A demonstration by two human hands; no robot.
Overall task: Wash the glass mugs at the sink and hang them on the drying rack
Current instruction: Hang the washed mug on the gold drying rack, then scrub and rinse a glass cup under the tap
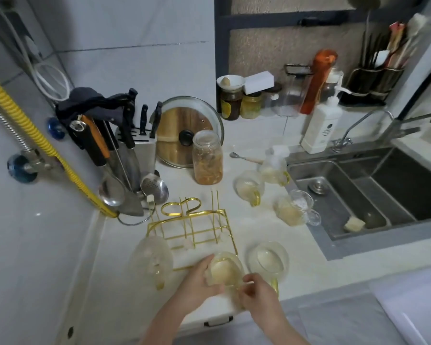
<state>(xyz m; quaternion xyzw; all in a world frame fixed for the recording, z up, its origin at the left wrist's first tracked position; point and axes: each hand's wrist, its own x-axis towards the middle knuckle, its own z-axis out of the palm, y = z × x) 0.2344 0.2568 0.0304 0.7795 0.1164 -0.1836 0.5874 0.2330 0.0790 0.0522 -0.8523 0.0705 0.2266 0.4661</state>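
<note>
Bare counter [279, 235] lies between the gold rack [192, 227] and the sink [358, 195]; mugs [249, 186] crowd the sink's left edge.

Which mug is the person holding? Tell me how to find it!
Find the gold drying rack on the white counter. At its near edge, the left hand and right hand hold one glass mug. It is the only mug with hands around it.
</note>
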